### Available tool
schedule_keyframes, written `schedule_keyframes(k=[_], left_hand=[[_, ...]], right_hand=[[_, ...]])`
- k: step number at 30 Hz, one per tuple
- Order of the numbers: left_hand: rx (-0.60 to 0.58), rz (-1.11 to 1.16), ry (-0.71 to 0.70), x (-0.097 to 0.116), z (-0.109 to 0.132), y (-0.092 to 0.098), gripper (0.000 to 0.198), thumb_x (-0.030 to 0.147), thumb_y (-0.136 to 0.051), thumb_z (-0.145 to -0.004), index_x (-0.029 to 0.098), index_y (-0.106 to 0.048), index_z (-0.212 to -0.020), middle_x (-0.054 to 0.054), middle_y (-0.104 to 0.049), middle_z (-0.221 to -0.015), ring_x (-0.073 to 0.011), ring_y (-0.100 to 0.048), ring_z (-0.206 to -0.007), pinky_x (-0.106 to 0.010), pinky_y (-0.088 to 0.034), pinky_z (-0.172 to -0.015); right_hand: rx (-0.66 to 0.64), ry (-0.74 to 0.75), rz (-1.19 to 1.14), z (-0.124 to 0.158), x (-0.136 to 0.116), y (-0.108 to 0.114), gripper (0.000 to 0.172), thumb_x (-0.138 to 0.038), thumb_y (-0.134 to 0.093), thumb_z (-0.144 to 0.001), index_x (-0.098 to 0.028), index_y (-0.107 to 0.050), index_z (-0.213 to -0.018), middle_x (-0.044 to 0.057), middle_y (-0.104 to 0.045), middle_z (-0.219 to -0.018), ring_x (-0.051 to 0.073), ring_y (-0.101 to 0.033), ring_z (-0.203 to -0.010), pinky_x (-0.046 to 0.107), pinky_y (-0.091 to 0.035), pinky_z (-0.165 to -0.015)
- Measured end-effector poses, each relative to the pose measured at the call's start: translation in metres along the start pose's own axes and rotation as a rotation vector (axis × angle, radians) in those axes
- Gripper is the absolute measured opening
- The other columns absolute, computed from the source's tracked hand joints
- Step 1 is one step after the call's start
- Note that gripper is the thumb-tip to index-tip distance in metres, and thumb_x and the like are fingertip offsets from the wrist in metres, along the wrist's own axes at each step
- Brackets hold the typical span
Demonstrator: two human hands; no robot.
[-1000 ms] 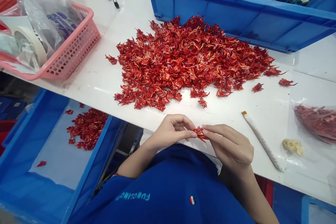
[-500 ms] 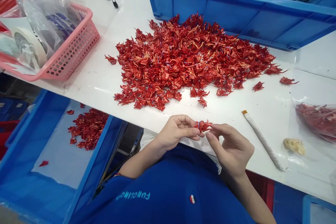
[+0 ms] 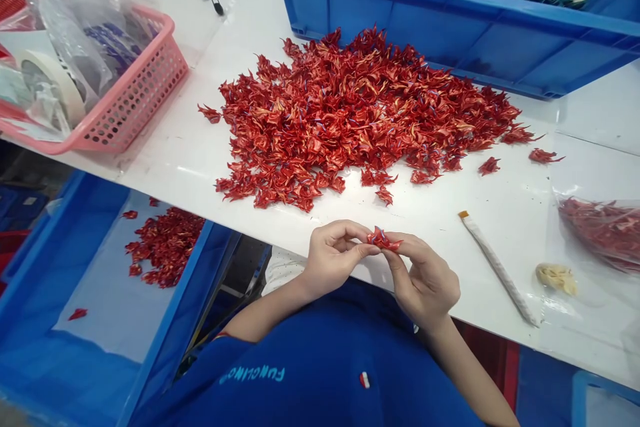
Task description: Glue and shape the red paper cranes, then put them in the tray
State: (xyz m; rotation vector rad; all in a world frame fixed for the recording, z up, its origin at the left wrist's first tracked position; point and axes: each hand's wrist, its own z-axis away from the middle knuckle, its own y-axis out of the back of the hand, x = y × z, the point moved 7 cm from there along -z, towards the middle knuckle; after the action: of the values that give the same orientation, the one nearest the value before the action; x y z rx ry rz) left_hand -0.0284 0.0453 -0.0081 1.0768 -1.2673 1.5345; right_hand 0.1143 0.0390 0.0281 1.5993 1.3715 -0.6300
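Both hands meet at the near edge of the white table, pinching one small red folded piece between them. My left hand grips its left end with thumb and forefinger. My right hand holds the right end, fingers curled under it. Just beyond them spreads a big heap of the same red folded pieces.
A blue crate of dark green folded pieces stands at the back. A pink basket with plastic bags sits at the left. A lower blue bin holds more red pieces. A white stick and a clear bag lie at the right.
The hands have drawn closer together and turned the red piece between the fingertips. My right hand has curled in tighter. The heap has not moved.
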Motion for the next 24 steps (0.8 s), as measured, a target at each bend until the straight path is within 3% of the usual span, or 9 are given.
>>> schedule_keyframes(k=[5, 8, 13, 19, 24], left_hand=[[0.011, -0.127, -0.21, 0.014, 0.003, 0.0, 0.02, 0.029, -0.081, -0.073, 0.014, -0.069, -0.068, -0.007, -0.075, -0.072, -0.0164, -0.073, -0.066, -0.022, -0.062, -0.061], [-0.009, -0.199, -0.334, 0.02, 0.004, 0.0, 0.013, 0.024, -0.077, -0.078, 0.015, -0.07, -0.071, -0.008, -0.077, -0.076, -0.0168, -0.074, -0.068, -0.021, -0.062, -0.061], [-0.049, -0.301, -0.518, 0.027, 0.008, 0.001, 0.007, 0.008, -0.074, -0.077, 0.015, -0.073, -0.074, -0.009, -0.078, -0.078, -0.017, -0.076, -0.071, -0.021, -0.063, -0.067], [-0.078, -0.288, -0.415, 0.018, 0.007, 0.005, 0.009, 0.01, -0.074, -0.077, 0.016, -0.073, -0.071, -0.008, -0.078, -0.077, -0.0183, -0.076, -0.07, -0.022, -0.063, -0.063], [-0.052, -0.18, -0.083, -0.004, 0.002, 0.014, 0.017, 0.027, -0.077, -0.076, 0.014, -0.068, -0.071, -0.011, -0.077, -0.085, -0.0199, -0.075, -0.072, -0.025, -0.062, -0.063]], right_hand=[[-0.034, 0.04, -0.09, -0.003, 0.002, 0.003, 0.036, 0.004, -0.061, -0.081, -0.023, -0.066, -0.104, 0.006, -0.075, -0.096, 0.021, -0.073, -0.09, 0.036, -0.063, -0.076], [-0.053, -0.062, -0.153, -0.004, 0.006, 0.001, 0.029, -0.001, -0.066, -0.08, -0.022, -0.063, -0.1, 0.006, -0.075, -0.096, 0.021, -0.073, -0.091, 0.037, -0.063, -0.079], [0.019, -0.275, -0.304, -0.004, 0.012, -0.002, 0.042, -0.002, -0.072, -0.076, -0.027, -0.045, -0.096, -0.001, -0.073, -0.091, 0.017, -0.074, -0.086, 0.029, -0.064, -0.068], [-0.089, -0.321, -0.344, -0.008, 0.015, -0.009, 0.035, -0.009, -0.069, -0.082, -0.027, -0.041, -0.094, -0.003, -0.07, -0.087, 0.014, -0.073, -0.08, 0.025, -0.063, -0.062], [-0.194, -0.308, -0.113, -0.021, 0.021, -0.006, 0.017, -0.024, -0.067, -0.087, -0.024, -0.053, -0.096, 0.004, -0.07, -0.092, 0.017, -0.073, -0.081, 0.026, -0.063, -0.06]])
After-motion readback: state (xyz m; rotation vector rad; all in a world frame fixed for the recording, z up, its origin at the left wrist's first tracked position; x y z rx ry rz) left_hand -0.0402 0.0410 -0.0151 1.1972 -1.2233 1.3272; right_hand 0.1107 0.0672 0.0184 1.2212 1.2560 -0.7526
